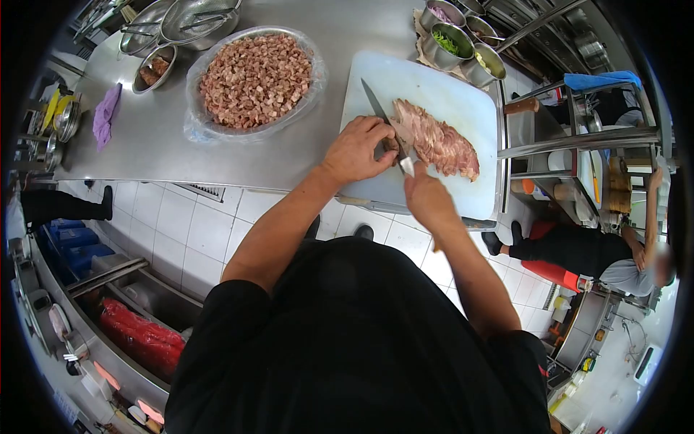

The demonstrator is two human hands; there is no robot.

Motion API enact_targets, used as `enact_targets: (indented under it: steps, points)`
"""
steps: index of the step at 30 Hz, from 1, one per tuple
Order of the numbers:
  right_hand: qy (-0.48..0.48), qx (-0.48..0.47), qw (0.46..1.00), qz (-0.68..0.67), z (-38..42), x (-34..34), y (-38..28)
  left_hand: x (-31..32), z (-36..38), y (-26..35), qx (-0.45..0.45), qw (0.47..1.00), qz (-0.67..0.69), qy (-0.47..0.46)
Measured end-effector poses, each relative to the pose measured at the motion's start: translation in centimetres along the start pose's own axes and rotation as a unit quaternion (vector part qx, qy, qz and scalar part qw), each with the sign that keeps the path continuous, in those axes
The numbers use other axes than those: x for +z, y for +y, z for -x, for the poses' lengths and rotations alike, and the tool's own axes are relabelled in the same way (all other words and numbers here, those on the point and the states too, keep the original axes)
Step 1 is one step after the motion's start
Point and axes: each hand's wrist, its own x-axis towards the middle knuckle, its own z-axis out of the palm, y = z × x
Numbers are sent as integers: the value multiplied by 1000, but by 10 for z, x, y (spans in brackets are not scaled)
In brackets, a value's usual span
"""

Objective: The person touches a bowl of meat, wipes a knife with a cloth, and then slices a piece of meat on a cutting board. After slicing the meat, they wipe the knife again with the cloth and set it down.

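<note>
My right hand (429, 198) is closed round the handle of a kitchen knife (375, 100), whose blade points away from me across the white cutting board (455, 79). Sliced meat (437, 141) lies in an overlapping row on the board, to the right of the blade. On the blade's left side, my left hand (360, 150) rests at the board with curled fingers, the fingertips and thumb close to the steel. Whatever sits under those fingertips is hidden.
Diced meat (256, 79) fills a plastic-lined bowl on the steel table (246, 155). Metal containers, one with chopped greens (446, 43), stand beyond the board. Strainers (199, 22), a small bowl (155, 69) and a purple cloth (107, 116) lie left. Another person (578, 249) stands at right.
</note>
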Motion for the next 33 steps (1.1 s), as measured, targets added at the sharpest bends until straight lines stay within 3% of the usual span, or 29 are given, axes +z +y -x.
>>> enact_targets:
  steps: [5, 10, 18, 25, 28, 33]
  points:
    - [57, -53, 996, -32, -17, 4, 9, 3, 2, -2, 19, 1000, -10, 21]
    - [41, -37, 998, 27, 6, -49, -13, 4, 1, -3, 19, 999, -14, 26]
    - [-24, -17, 995, 92, 47, -74, -16, 2, 0, -2, 26, 999, -22, 22]
    - [-57, -10, 995, 82, 49, -76, -7, 1, -1, -2, 22, 1000, -17, 11]
    - [-17, -49, 996, 71, 34, -58, 3, 1, 0, -3, 10, 1000, -12, 0]
    - [-94, 30, 995, 2, 19, -61, -11, 1, 0, -3, 20, 1000, -8, 16]
